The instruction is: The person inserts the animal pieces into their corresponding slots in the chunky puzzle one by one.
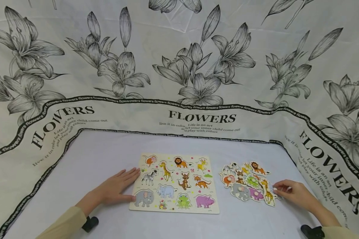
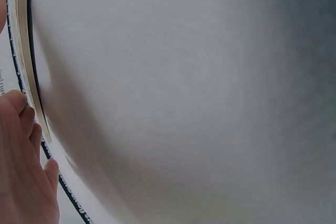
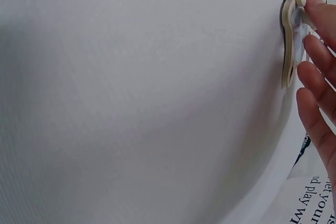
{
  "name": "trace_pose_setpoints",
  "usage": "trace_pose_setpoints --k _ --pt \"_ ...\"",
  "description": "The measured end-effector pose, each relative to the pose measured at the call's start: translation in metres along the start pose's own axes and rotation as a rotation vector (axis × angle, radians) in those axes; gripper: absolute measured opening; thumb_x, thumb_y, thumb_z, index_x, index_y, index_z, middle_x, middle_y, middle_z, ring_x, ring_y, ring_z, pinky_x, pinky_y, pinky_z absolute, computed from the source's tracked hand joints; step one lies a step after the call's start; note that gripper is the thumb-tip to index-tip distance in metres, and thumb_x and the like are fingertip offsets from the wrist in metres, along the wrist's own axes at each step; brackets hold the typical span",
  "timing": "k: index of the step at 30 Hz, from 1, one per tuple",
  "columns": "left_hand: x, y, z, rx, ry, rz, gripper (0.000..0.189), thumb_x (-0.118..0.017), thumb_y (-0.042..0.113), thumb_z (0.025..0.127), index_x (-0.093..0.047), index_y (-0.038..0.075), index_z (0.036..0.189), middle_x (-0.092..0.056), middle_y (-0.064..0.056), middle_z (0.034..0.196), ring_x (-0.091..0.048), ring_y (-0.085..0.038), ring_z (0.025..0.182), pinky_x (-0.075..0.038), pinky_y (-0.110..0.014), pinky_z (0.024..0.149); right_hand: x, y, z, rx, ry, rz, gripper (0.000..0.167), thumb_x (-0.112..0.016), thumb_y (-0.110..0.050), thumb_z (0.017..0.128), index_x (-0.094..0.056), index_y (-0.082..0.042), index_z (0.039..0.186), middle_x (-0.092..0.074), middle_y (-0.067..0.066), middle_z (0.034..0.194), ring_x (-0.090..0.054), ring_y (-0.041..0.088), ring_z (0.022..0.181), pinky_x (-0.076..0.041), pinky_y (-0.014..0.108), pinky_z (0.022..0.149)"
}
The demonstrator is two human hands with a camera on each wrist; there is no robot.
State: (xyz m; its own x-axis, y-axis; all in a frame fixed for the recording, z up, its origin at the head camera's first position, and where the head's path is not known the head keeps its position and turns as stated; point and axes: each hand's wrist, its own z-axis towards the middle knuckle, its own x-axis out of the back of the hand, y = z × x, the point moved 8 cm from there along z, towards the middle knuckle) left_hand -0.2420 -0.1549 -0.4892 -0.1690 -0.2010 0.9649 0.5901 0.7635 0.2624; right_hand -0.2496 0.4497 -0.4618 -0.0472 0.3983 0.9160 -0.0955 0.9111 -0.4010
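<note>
A wooden puzzle board (image 1: 173,207) printed with animals lies on the white tabletop. At its left edge my left hand (image 1: 116,187) rests flat, fingers stretched forward and thumb tip at the elephant picture. The left wrist view shows that hand (image 2: 23,166) beside the board's edge (image 2: 31,77). Right of the board is a heap of loose animal pieces. My right hand (image 1: 299,194) reaches in from the right, thumb and index fingertips at the edge of the giraffe piece (image 1: 268,192). In the right wrist view, loosely bent fingers (image 3: 317,80) are beside stacked piece edges (image 3: 287,40).
The heap also holds an elephant piece (image 1: 240,192), a purple hippo piece (image 1: 256,195), a frog piece (image 1: 252,181) and a lion piece (image 1: 258,168), overlapping one another. A flower-printed cloth (image 1: 197,119) borders the table's back and sides. Dark straps (image 1: 90,224) circle the wrists.
</note>
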Motion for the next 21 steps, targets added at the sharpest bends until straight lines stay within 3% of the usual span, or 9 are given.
trace_pose_setpoints --k 13,21 --pt "-0.0014 0.0008 0.0016 0.010 -0.047 -0.017 0.095 -0.052 0.068 0.085 -0.025 0.008 0.152 -0.022 -0.009 0.160 -0.023 -0.027 0.148 -0.023 -0.047 0.120 -0.0020 0.0039 0.0018 -0.031 -0.035 0.005 0.030 -0.075 -0.026 0.083 -0.071 -0.002 0.101 -0.066 -0.003 0.079 -0.047 -0.004 0.063 -0.046 0.020 0.056" --pt "0.0016 0.0064 0.0011 -0.052 -0.001 0.021 0.094 -0.052 0.067 0.085 -0.030 0.003 0.150 -0.027 -0.014 0.158 -0.029 -0.031 0.144 -0.029 -0.050 0.116 -0.0024 0.0038 0.0020 -0.034 -0.029 0.008 0.028 -0.075 -0.024 0.082 -0.072 -0.002 0.100 -0.065 -0.002 0.077 -0.047 -0.003 0.063 -0.045 0.019 0.056"
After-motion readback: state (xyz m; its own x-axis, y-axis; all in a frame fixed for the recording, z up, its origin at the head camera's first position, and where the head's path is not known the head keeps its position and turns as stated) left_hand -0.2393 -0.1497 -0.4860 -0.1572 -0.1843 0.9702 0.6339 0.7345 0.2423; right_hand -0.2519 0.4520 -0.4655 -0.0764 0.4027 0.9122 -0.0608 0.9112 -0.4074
